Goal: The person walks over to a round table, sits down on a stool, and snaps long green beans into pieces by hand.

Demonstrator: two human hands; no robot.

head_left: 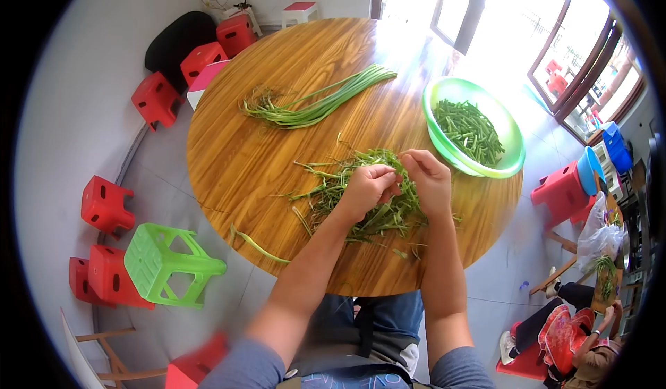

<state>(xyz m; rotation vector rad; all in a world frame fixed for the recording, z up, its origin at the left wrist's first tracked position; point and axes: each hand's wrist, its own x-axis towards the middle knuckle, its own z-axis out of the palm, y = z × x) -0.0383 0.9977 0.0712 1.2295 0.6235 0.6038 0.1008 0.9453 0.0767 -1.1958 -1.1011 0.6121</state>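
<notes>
Both the left hand (pixel 374 189) and right hand (pixel 427 179) have pinched fingers; I can't tell on what. Under them, the leafy pile (pixel 388 218) lies on the table (pixel 234 154). Each bit is probably light and soft, so pinch one end.

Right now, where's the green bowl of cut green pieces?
Head view: the green bowl sits near the right edge of the wooden table, beyond and to the right of the right hand.

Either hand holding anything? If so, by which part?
Cannot tell: the bare left hand and bare right hand curl over loose green plant trimmings, hiding anything they may hold.
</notes>
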